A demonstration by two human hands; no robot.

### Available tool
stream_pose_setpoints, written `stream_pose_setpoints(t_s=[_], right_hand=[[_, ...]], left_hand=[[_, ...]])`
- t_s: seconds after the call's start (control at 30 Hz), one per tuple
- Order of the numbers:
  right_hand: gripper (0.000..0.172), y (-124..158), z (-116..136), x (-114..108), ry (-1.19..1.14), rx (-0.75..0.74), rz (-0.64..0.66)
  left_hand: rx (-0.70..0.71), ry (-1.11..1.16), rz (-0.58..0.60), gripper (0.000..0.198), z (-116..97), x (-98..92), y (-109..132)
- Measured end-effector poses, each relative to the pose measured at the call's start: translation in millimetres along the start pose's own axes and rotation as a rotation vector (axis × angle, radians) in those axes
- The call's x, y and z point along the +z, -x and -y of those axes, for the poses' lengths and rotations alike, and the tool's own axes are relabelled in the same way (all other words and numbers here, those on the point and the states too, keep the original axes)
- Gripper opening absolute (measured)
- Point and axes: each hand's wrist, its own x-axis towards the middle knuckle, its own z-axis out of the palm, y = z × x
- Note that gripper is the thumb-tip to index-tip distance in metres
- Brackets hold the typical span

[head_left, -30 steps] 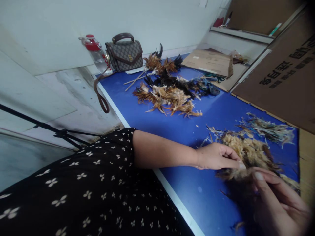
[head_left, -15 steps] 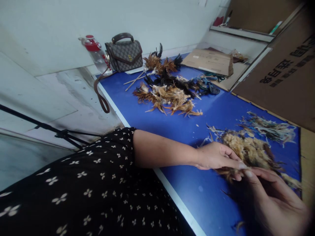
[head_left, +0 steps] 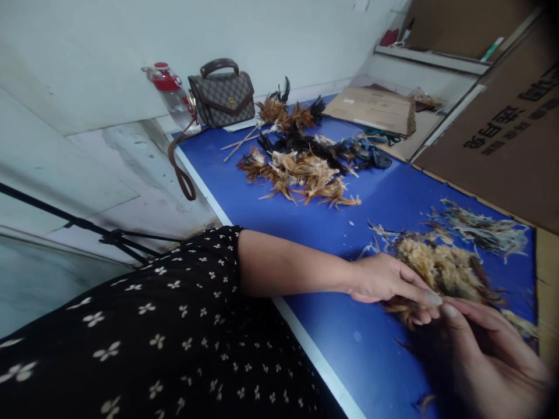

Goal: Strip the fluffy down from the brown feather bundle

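Observation:
My left hand (head_left: 399, 282) is closed around a small bunch of brown feathers (head_left: 404, 316), whose dark tips stick out below the palm. Thumb and forefinger of my right hand (head_left: 498, 355) pinch together right at my left thumb tip. Whatever sits in that pinch is too small and covered to make out. Just beyond both hands lies a pile of fluffy tan feathers (head_left: 441, 262) on the blue table (head_left: 323, 343). Stripped pale and bluish feathers (head_left: 484, 227) form a separate heap farther back.
Brown and golden feather bunches (head_left: 301, 171) lie mid-table, with thin sticks (head_left: 240, 144) behind them. At the back stand a handbag (head_left: 222, 96) and a red-lidded bottle (head_left: 170, 96). Flattened cardboard (head_left: 371, 109) and an upright cardboard panel (head_left: 502, 128) border the right side.
My left thumb has pushed slightly forward and right over the held feathers. The right hand's pinch has shifted a little right. The feather piles lie as before.

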Motion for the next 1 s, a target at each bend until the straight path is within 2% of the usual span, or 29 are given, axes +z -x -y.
stream_pose_setpoints(t_s=[0.2, 0.33, 0.57, 0.77, 0.83, 0.93, 1.0], right_hand=[[0.023, -6, -4, -2, 0.028, -0.141, 0.074], [0.018, -7, -4, -2, 0.036, -0.250, 0.098], [0.018, -6, 3, -5, 0.031, -0.337, 0.169], [0.025, -9, 1, -3, 0.048, -0.350, 0.211], [0.028, -7, 4, -2, 0.062, -0.327, 0.183], [0.036, -11, 7, -8, 0.112, -0.240, 0.099], [0.042, -28, 1, -19, 0.190, -0.207, 0.084]], left_hand=[[-0.026, -0.087, 0.029, 0.060, 8, -8.7, -6], [-0.037, -0.123, 0.059, 0.057, 4, -5.8, -1], [0.003, -0.080, -0.046, 0.040, -3, 6.3, 10], [0.056, -0.091, -0.090, 0.040, 4, 2.3, 6], [0.079, -0.080, -0.084, 0.043, 7, -0.6, 1], [0.098, -0.046, -0.018, 0.049, 12, -5.4, -10], [0.086, -0.035, 0.042, 0.054, 14, -8.4, -17]])
